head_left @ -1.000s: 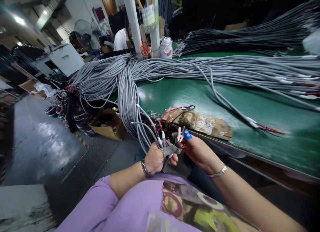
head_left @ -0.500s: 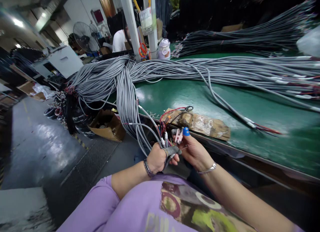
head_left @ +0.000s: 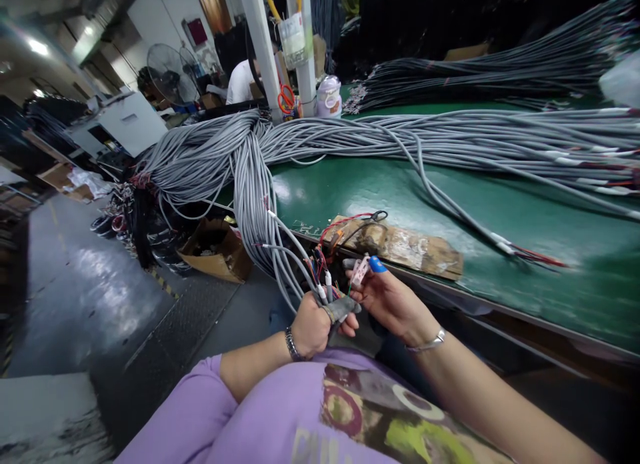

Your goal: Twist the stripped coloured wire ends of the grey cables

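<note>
My left hand (head_left: 311,324), with a grey cover on its thumb, is closed around the ends of several grey cables (head_left: 321,293). White sleeves and fine coloured wires stick up above this grip. Just to its right, my right hand (head_left: 387,297) wears a blue cover on the thumb. It pinches a small pale pink plastic piece (head_left: 359,272) whose exact kind I cannot make out. A thin green wire (head_left: 349,287) shows between the two hands. The fingertips behind the pink piece are partly hidden.
A long bundle of grey cables (head_left: 340,136) lies across the green table (head_left: 320,191) and hangs over its edge. A taped cardboard strip (head_left: 400,247) lies at the front edge. A cardboard box (head_left: 217,254) sits on the floor, left. A person (head_left: 241,83) is behind the post.
My right hand has moved slightly right and away from the left, with the pink piece tilted more. My left hand keeps its grip on the cables, nearly in place.
</note>
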Action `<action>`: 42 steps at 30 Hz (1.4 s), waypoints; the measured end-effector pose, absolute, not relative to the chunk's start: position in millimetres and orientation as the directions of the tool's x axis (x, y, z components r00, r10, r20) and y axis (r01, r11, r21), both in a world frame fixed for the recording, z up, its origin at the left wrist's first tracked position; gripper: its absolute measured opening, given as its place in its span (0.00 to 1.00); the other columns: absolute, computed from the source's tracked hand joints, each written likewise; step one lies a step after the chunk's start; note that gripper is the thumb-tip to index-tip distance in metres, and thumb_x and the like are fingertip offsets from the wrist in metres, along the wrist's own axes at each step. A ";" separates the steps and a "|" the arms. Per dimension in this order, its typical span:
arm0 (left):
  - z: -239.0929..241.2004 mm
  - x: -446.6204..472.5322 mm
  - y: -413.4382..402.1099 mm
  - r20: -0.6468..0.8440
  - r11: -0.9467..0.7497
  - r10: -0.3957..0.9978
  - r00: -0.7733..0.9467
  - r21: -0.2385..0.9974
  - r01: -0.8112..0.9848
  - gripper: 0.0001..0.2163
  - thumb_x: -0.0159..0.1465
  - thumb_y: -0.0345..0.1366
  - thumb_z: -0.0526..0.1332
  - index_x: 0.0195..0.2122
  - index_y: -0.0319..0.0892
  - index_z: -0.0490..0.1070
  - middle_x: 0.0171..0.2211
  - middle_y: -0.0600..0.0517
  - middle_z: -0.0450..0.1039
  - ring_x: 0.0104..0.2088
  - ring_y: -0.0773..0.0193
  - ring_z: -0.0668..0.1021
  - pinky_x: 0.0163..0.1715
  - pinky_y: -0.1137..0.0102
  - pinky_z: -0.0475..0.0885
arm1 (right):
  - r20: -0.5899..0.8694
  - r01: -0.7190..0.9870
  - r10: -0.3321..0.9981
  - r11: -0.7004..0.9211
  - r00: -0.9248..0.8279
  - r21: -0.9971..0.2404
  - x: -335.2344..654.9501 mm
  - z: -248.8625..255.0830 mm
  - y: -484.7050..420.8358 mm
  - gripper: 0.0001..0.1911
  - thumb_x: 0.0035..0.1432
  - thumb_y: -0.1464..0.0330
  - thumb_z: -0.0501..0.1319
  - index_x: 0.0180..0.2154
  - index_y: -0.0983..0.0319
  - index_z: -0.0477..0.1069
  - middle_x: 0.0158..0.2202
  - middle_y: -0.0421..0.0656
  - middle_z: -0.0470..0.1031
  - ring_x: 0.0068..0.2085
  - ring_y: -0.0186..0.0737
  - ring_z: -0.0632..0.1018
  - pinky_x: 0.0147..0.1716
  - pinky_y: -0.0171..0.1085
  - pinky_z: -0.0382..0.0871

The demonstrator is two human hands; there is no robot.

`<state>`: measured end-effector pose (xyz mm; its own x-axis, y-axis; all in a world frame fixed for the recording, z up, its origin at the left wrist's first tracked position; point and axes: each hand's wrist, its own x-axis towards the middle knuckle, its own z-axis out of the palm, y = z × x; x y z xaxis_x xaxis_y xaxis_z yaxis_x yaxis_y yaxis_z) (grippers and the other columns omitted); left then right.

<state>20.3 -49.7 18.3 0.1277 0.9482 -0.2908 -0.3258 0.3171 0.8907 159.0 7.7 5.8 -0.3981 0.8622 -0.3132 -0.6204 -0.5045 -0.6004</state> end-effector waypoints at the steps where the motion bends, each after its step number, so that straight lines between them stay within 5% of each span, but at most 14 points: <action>1: 18.5 21.8 -49.3 -0.292 0.314 0.949 0.115 0.889 -0.334 0.18 0.49 0.48 0.69 0.25 0.36 0.70 0.16 0.51 0.71 0.14 0.69 0.71 0.15 0.76 0.66 | -0.311 -0.627 0.868 -0.495 -0.387 -0.601 158.2 6.3 7.5 0.16 0.48 0.54 0.69 0.28 0.60 0.75 0.28 0.41 0.77 0.26 0.33 0.72 0.26 0.33 0.68; 10: 21.0 28.7 -43.6 -0.286 0.283 0.957 0.042 0.896 -0.341 0.16 0.52 0.46 0.68 0.26 0.35 0.71 0.17 0.51 0.72 0.14 0.71 0.71 0.14 0.78 0.61 | -0.220 -0.581 0.827 -0.528 -0.517 -0.619 155.7 12.1 5.8 0.19 0.51 0.50 0.65 0.26 0.60 0.73 0.20 0.38 0.72 0.18 0.35 0.71 0.20 0.36 0.67; 20: 19.0 34.1 -42.8 -0.338 0.332 0.940 0.032 0.894 -0.301 0.20 0.49 0.50 0.69 0.26 0.37 0.67 0.17 0.52 0.71 0.13 0.70 0.70 0.14 0.77 0.62 | -0.171 -0.602 0.788 -0.573 -0.592 -0.556 156.0 4.8 6.5 0.19 0.52 0.51 0.65 0.34 0.60 0.77 0.19 0.40 0.74 0.17 0.39 0.73 0.18 0.38 0.68; 29: 14.7 26.4 -47.4 -0.319 0.322 0.946 0.060 0.898 -0.300 0.20 0.49 0.51 0.69 0.26 0.37 0.69 0.17 0.52 0.72 0.14 0.71 0.71 0.14 0.77 0.63 | -0.293 -0.679 0.854 -0.520 -0.430 -0.518 159.4 1.9 5.5 0.18 0.47 0.51 0.68 0.32 0.58 0.77 0.36 0.42 0.81 0.31 0.37 0.77 0.32 0.36 0.73; 35: 6.7 17.4 -54.5 -0.293 0.304 0.953 0.080 0.923 -0.237 0.20 0.50 0.52 0.68 0.26 0.37 0.69 0.18 0.51 0.73 0.16 0.70 0.72 0.15 0.77 0.64 | -0.296 -0.426 0.755 -0.597 -0.585 -0.680 173.6 2.3 -1.6 0.22 0.45 0.49 0.69 0.33 0.61 0.77 0.31 0.44 0.79 0.29 0.37 0.77 0.29 0.35 0.71; 42: 7.8 15.2 -51.9 -0.322 0.333 0.910 0.260 0.943 0.003 0.19 0.52 0.50 0.67 0.21 0.36 0.71 0.19 0.49 0.72 0.18 0.68 0.73 0.19 0.74 0.66 | -0.203 -0.178 0.698 -0.432 -0.687 -0.884 170.7 21.2 -11.1 0.16 0.49 0.57 0.69 0.28 0.63 0.72 0.19 0.40 0.75 0.21 0.37 0.75 0.25 0.36 0.66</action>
<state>15.2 -51.9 7.8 0.2603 0.9101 -0.3225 0.0031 0.3332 0.9429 170.7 -11.1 21.2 -0.6866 0.6982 -0.2027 -0.1781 -0.4318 -0.8842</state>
